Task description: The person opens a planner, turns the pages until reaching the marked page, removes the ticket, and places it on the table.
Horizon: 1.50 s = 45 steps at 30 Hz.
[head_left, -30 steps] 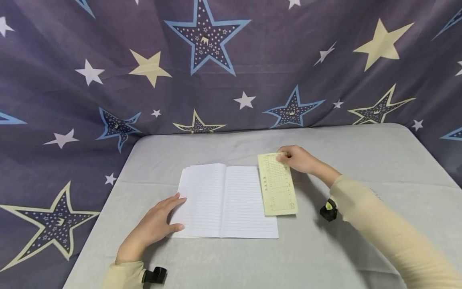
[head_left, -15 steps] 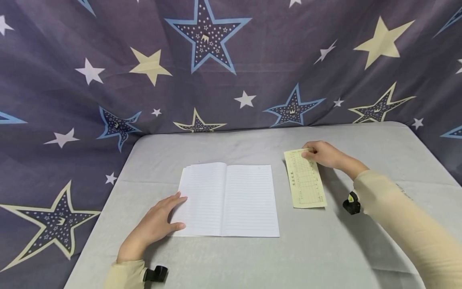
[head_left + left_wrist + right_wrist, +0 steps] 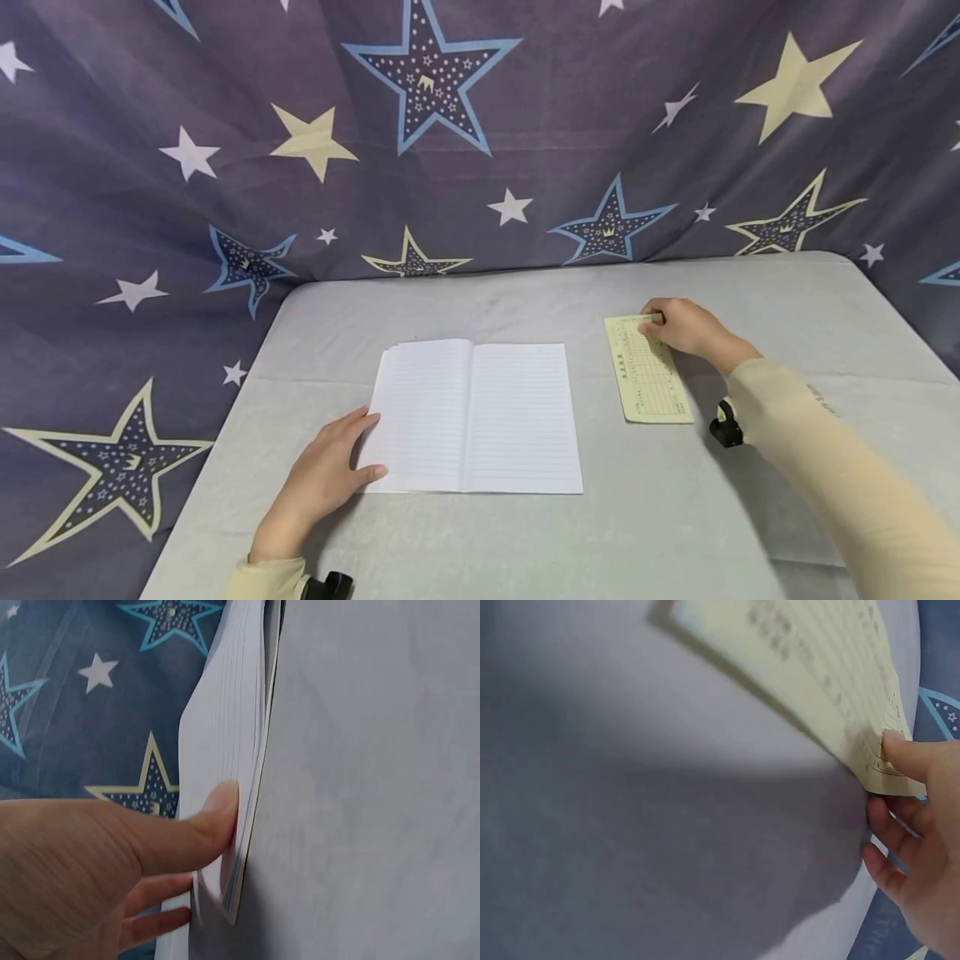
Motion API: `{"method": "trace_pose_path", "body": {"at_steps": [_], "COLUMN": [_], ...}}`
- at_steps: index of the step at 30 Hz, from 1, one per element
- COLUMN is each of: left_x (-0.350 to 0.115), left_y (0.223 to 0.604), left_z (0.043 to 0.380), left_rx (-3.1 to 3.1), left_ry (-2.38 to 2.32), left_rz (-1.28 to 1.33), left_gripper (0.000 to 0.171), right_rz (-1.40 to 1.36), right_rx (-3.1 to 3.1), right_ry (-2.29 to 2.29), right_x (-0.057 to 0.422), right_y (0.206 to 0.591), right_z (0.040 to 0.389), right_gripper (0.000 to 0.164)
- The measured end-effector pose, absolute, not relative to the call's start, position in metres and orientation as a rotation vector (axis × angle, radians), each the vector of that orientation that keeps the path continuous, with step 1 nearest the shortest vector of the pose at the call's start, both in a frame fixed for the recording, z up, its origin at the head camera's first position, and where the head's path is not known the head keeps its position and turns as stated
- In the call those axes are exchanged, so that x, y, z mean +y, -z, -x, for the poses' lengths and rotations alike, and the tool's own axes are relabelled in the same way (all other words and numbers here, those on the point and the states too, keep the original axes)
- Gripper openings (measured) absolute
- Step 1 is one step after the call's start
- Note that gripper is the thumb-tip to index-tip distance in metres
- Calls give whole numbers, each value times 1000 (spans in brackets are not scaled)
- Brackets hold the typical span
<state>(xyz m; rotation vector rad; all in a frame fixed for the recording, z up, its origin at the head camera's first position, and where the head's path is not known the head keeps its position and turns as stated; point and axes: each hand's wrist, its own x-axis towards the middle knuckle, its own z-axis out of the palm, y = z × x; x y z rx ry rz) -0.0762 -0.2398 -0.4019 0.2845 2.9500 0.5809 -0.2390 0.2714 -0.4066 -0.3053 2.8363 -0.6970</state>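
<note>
An open lined notebook lies on the table, its two blank pages spread flat. My left hand rests at the notebook's left edge in the head view, thumb and fingers spread. In the left wrist view the thumb presses on the page near the lower corner, and the page edges fan out beside it. To the right of the notebook, my right hand pinches a yellow printed paper form by its far right corner. The right wrist view has the thumb on top of the form and fingers underneath.
A grey cloth covers the table. Behind it and to the left hangs a dark curtain with a star print. Both wrists wear a small black camera, such as the right wrist's camera.
My right hand has carried the yellow form off the notebook's right page, to the right, and down close to the table. The left hand has stayed at the notebook's left edge.
</note>
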Motion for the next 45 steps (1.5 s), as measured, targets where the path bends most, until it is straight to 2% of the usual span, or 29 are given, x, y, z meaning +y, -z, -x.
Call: {"method": "trace_pose_path", "body": {"at_steps": [10,22,31,35,41,45], "left_x": [-217,-208,-203,-210,-223,-224], "left_y": [395,394,396,399,396,385], "left_z": [65,62,64,66,67,64], "left_rx": [2884,2862,2852,2819,2644,2646], "left_ry": [-730,-861,-925,-1059,-1296,-1320], "left_rz": [59,207,258,235,214,126], "left_gripper": [72,72,69,75,87,85], "right_rz": [335,595,788,798,774,766], "right_rx": [3097,3009,2859,2818,2839,2842], "right_ry": [558,773,587,559,567,586], "right_x": [263,213,168,160,158,157], "right_y": [395,394,396,398,403,406], "right_z": [219,136,83,76,76,76], "right_gripper": [42,39,71,79,83,84]}}
